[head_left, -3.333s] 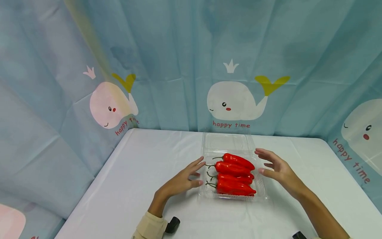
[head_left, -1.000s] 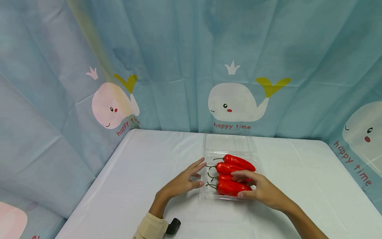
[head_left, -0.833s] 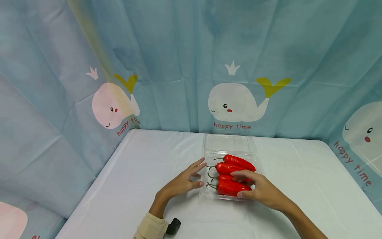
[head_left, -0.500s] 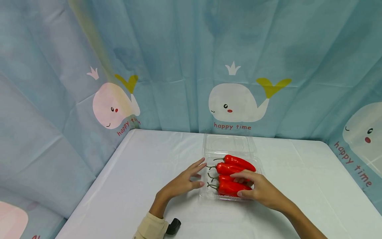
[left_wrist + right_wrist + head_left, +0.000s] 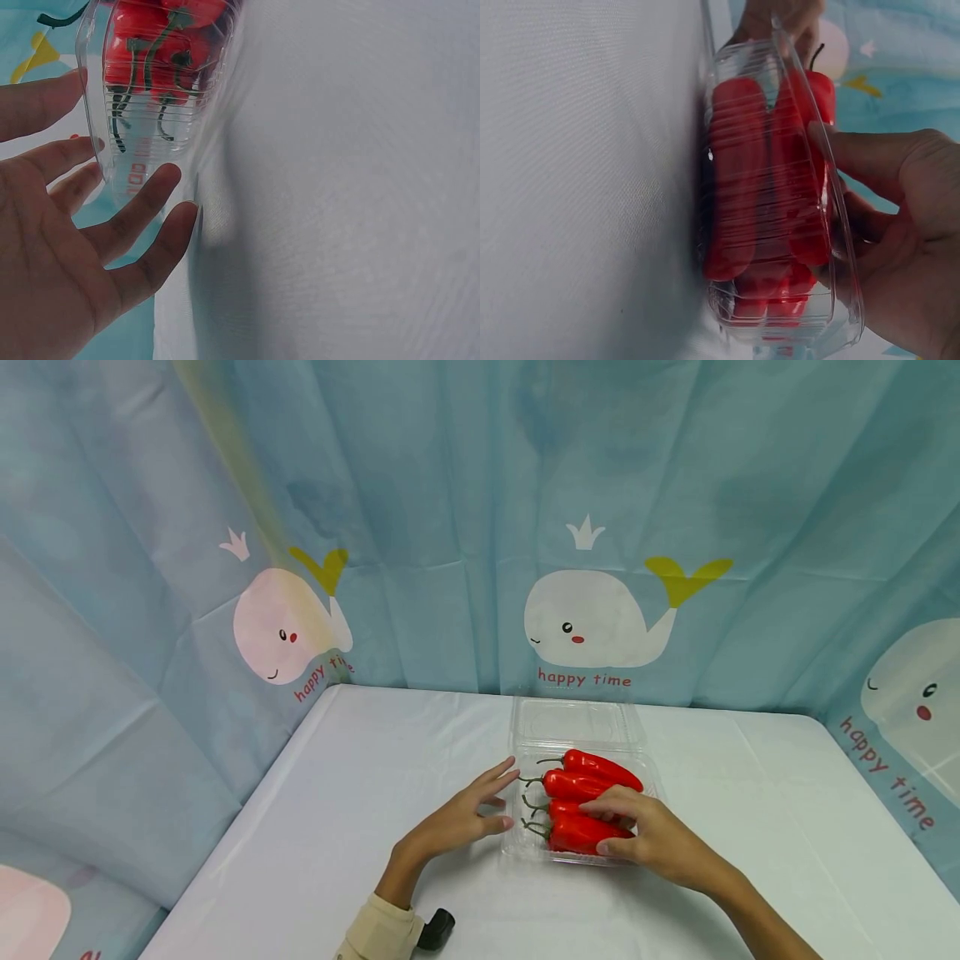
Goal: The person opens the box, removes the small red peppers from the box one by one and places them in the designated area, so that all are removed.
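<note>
A clear plastic clamshell box (image 5: pixel 513 847) lies with its lid (image 5: pixel 573 722) folded back on the far side, several glossy red peppers in a row inside. My right hand (image 5: pixel 658 837) reaches in from the right and pinches the nearest red pepper (image 5: pixel 573 833) near its tip, thumb on the near side and fingers curled over the far side. In the right wrist view the thumb presses this upper pepper (image 5: pixel 821 94) above the box rim. My left hand (image 5: pixel 459 817) stays at the box's left side, fingers spread; in the left wrist view its fingertips are right at the clear wall (image 5: pixel 94 112).
White cloth covers the table (image 5: pixel 360 777). A blue curtain (image 5: pixel 420 610) with printed whales hangs behind and along the sides. On the left wrist sits a black device (image 5: pixel 437 929) by the beige sleeve (image 5: pixel 381 928).
My right hand has come in from the box's right side and taken hold of the nearest pepper, which has since shifted very slightly. My left hand has stayed in place.
</note>
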`<state>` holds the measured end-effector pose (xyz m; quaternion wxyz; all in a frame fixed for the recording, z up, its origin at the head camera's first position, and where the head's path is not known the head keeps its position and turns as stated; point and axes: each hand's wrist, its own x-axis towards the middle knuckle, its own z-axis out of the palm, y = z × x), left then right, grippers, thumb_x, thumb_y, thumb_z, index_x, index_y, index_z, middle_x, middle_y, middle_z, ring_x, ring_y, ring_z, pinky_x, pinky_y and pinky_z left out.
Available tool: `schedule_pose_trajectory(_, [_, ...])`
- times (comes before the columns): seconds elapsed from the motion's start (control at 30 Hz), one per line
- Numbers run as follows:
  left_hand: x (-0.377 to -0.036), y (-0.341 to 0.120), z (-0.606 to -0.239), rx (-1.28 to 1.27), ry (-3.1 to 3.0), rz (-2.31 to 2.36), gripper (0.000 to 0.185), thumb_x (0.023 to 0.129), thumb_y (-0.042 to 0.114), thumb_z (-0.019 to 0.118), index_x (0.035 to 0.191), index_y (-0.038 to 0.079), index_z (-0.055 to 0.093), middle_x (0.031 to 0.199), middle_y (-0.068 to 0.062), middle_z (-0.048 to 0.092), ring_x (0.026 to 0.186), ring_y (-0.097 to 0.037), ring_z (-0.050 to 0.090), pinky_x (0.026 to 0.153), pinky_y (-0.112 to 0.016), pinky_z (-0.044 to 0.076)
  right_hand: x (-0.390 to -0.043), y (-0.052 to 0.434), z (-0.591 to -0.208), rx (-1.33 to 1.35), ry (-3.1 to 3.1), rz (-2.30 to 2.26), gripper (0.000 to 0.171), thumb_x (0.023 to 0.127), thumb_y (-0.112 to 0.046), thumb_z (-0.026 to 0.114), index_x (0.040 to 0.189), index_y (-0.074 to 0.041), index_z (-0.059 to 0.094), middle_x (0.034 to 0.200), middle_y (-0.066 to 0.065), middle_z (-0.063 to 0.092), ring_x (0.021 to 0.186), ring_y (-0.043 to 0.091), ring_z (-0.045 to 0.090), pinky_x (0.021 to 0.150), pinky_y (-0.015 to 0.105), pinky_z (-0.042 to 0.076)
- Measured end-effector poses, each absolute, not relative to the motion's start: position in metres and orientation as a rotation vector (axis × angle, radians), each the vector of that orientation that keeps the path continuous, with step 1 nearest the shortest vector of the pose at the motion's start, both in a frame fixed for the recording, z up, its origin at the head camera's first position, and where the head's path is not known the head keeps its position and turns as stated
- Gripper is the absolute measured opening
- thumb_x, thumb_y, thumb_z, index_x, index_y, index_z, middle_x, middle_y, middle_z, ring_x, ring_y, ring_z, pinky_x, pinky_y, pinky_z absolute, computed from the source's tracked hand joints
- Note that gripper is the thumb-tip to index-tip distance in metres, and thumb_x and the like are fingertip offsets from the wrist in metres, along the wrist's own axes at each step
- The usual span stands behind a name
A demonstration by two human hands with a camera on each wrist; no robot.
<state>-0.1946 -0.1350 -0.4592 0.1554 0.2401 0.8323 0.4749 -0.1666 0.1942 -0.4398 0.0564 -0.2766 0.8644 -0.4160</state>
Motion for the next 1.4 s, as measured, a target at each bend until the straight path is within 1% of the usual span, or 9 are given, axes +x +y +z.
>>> schedule_pose_trajectory(0.23, [-0.195,-0.135,-0.459,0.689,2.390,1.351,0.073,0.102,0.027,0.065,0.167,0.015,0.035,0.178,0.003,0.019,0.136,-0.031,0.060,0.106,-0.054,0.054,-0.165,0.198,-0.441,-0.825,2.636,-1.279,0.046,0.091,-0.014,0.083,0.135,-0.017,0.072,0.118,-0.007,0.066,0.102,0.011,0.062,0.084,0.027,0.057])
schedule_pose_trajectory(0.4, [-0.195,-0.135,-0.458,0.682,2.388,1.353,0.073,0.102,0.027,0.065,0.167,0.014,0.035,0.178,0.002,0.019,0.136,-0.032,0.059,0.105,-0.055,0.054,-0.164,0.200,-0.439,-0.832,2.658,-1.304,0.042,0.092,-0.015,0.083,0.133,-0.021,0.072,0.122,-0.008,0.065,0.107,0.012,0.061,0.085,0.026,0.057])
schedule_pose_trajectory(0.5, [-0.194,-0.134,-0.458,0.680,2.384,1.356,0.073,0.102,0.027,0.065,0.167,0.014,0.035,0.178,0.001,0.019,0.136,-0.033,0.059,0.106,-0.056,0.053,-0.164,0.201,-0.438,-0.827,2.662,-1.307,0.041,0.093,-0.017,0.082,0.132,-0.024,0.071,0.125,-0.008,0.065,0.111,0.014,0.060,0.087,0.027,0.057])
schedule_pose_trajectory(0.63, [-0.195,-0.134,-0.459,0.684,2.384,1.355,0.072,0.102,0.026,0.065,0.167,0.014,0.035,0.178,0.001,0.019,0.136,-0.033,0.059,0.106,-0.056,0.053,-0.163,0.203,-0.436,-0.768,2.653,-1.293,0.040,0.094,-0.020,0.082,0.132,-0.023,0.070,0.130,-0.003,0.065,0.114,0.022,0.062,0.089,0.028,0.059])
schedule_pose_trajectory(0.73, [-0.195,-0.134,-0.460,0.687,2.388,1.350,0.072,0.102,0.027,0.065,0.167,0.014,0.035,0.178,0.001,0.019,0.136,-0.033,0.059,0.106,-0.056,0.053,-0.163,0.203,-0.433,-0.692,2.641,-1.292,0.041,0.094,-0.021,0.081,0.133,-0.020,0.069,0.133,0.004,0.066,0.114,0.029,0.062,0.086,0.027,0.060])
schedule_pose_trajectory(0.87, [-0.195,-0.134,-0.459,0.684,2.390,1.348,0.073,0.103,0.028,0.065,0.167,0.014,0.035,0.178,0.003,0.019,0.137,-0.033,0.059,0.106,-0.056,0.053,-0.162,0.204,-0.427,-0.617,2.622,-1.351,0.043,0.095,-0.018,0.080,0.136,-0.015,0.067,0.134,0.011,0.066,0.110,0.031,0.065,0.080,0.026,0.062])
schedule_pose_trajectory(1.1, [-0.194,-0.135,-0.458,0.676,2.380,1.357,0.072,0.103,0.028,0.064,0.167,0.014,0.035,0.178,0.005,0.019,0.137,-0.034,0.058,0.106,-0.057,0.052,-0.161,0.207,-0.417,-0.534,2.592,-1.460,0.052,0.095,-0.017,0.080,0.143,-0.012,0.062,0.136,0.016,0.066,0.100,0.029,0.067,0.071,0.034,0.064])
schedule_pose_trajectory(1.2, [-0.194,-0.135,-0.458,0.679,2.379,1.358,0.072,0.102,0.028,0.064,0.167,0.014,0.035,0.178,0.003,0.018,0.137,-0.034,0.059,0.106,-0.057,0.052,-0.161,0.208,-0.412,-0.528,2.613,-1.477,0.053,0.095,-0.018,0.081,0.144,-0.012,0.062,0.134,0.015,0.067,0.099,0.029,0.068,0.071,0.033,0.064])
schedule_pose_trajectory(1.4, [-0.194,-0.135,-0.458,0.676,2.381,1.356,0.072,0.102,0.028,0.064,0.167,0.014,0.035,0.178,0.003,0.019,0.137,-0.034,0.059,0.106,-0.058,0.053,-0.161,0.211,-0.407,-0.554,2.702,-1.477,0.053,0.094,-0.020,0.082,0.143,-0.015,0.063,0.127,0.007,0.070,0.105,0.025,0.068,0.077,0.029,0.063])
